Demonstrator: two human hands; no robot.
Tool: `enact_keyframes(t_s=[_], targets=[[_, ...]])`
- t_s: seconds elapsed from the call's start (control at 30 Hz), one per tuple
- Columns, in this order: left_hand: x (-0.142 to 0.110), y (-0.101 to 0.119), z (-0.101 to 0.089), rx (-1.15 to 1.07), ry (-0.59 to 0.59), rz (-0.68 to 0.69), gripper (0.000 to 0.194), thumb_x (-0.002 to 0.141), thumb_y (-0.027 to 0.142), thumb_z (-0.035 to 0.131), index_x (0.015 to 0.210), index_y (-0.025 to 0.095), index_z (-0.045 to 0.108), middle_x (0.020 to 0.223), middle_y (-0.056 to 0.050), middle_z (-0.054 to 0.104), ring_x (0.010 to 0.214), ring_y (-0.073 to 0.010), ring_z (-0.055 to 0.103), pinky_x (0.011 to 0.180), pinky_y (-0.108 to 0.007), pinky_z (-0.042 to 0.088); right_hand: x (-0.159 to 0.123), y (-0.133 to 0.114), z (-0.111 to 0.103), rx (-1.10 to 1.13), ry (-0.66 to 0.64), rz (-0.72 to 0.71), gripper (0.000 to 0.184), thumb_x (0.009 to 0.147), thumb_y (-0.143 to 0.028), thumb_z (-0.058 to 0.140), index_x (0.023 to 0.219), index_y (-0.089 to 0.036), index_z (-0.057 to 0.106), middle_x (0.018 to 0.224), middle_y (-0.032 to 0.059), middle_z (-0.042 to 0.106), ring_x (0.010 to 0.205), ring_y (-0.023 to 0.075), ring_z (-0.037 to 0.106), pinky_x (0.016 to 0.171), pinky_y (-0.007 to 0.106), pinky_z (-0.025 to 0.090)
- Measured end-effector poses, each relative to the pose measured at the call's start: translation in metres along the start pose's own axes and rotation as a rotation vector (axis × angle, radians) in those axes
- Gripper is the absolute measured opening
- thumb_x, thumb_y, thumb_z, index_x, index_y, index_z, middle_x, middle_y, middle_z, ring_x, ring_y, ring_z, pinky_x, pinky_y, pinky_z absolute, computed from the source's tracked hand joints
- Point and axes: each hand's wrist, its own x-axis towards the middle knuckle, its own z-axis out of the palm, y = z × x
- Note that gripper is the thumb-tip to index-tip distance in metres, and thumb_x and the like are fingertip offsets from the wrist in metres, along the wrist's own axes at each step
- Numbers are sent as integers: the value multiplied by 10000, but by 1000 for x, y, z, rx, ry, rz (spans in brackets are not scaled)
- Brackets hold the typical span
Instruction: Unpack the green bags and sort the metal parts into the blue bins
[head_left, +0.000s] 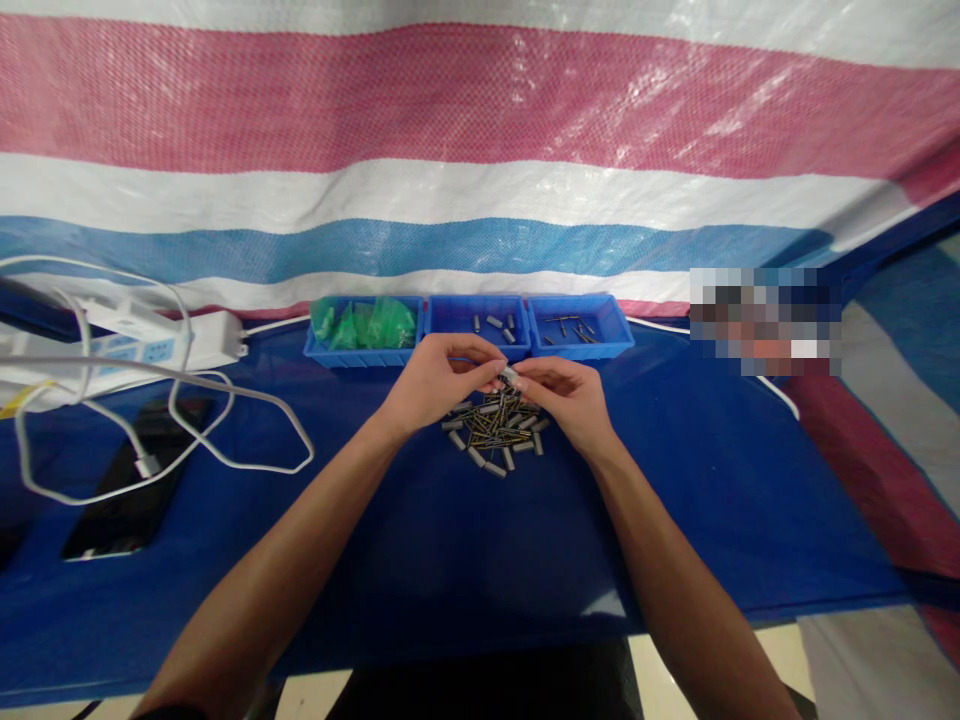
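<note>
One small, smooth grey cylinder (509,374) is sitting between the pinching fingertips of the left hand (442,378) and right hand (571,395), which are partly hiding it. Below, on the glossy blue tabletop (465,570), more grey tubes (494,469) and thin yellowish rods (487,438) are overlapping too densely to count. Beyond, three blue plastic trays (364,358) are holding crumpled green bags (390,325), about four tubes and several slender rods

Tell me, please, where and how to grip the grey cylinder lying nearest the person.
I'd pinch the grey cylinder across mid-length, coming from above on the near side: it lies on its side, with blue table before it and the pile behind.
</note>
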Motion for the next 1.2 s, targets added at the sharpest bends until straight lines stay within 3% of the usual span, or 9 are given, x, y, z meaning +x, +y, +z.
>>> enact_keyframes(t_s=[0.1, 0.27, 0.43, 0.57, 0.7, 0.8, 0.93, 1.2], targets=[[1, -3, -4, 38, 100, 46, 227, 846, 347, 765, 933, 138, 767, 893, -71, 790, 809, -200, 773, 801, -319, 659, 0, 0, 0, -8, 10, 8, 278, 738, -445, 905, 927, -260, 822, 831, 21, 794, 707, 169, 715, 674, 314, 599], [4, -11, -14, 302, 348, 145, 162, 847, 281, 747, 940, 154, 784, 986, -82, 792, 817, -196, 772, 800, -308, 657, 2, 2, -3, -53, 51, 8, 282, 765, -481, 875, 914, -248, 819, 805, 26, 781, 654, 155, 674, 635, 307, 570], [4, -10, -19, 445, 361, 233, 162, 875, 251, 690, 953, 155, 793, 1013, -86, 780, 785, -171, 753, 758, -280, 647, 3, 1, -2, -73, 54, 6, 294, 769, -497, 867, 896, -237, 812, 789, 26, 775, 633, 148, 663, 642, 308, 564], [1, 1, -25, 521, 267, 254, 192, 897, 258, 657, 972, 155, 800, 982, -80, 792, 817, -186, 745, 800, -293, 632, 4, -1, -2, -84, 49, 4, 278, 777, -486, 861, 890, -236, 814, 787, 24, 775, 630, 144, 657, 630, 297, 553], [-6, 3, -35, 744, -108, 159, 217, 856, 193, 660, 1012, 188, 810, 971, -72, 800, 879, -218, 749, 881, -312, 594, 4, -1, -2, -91, 45, -2, 282, 785, -489, 854, 895, -233, 812, 801, 28, 779, 632, 148, 656, 617, 298, 551], [-12, -2, -39, 915, -274, 93, 362, 777, 104, 681, 1099, 230, 791, 1067, -77, 786, 1020, -247, 733, 949, -322, 558, 4, 0, -3, -87, 39, 7, 303, 787, -503, 851, 905, -227, 808, 827, 36, 788, 645, 155, 668, 622, 303, 558], [-15, -7, -37, 1025, -334, 56, 421, 787, 59, 623, 1148, 237, 745, 1122, -92, 750, 1016, -248, 720, 881, -310, 545, 4, 0, -3, -79, 25, 7, 294, 797, -492, 846, 912, -225, 810, 848, 41, 798, 652, 151, 675, 631, 296, 560], [-11, -8, -31, 1095, -340, 66, 303, 809, 60, 578, 1047, 205, 700, 1049, -92, 717, 946, -241, 708, 788, -300, 506, 4, 1, -2, -67, 24, 14, 302, 790, -497, 850, 912, -223, 809, 835, 38, 796, 640, 148, 670, 623, 296, 557]])
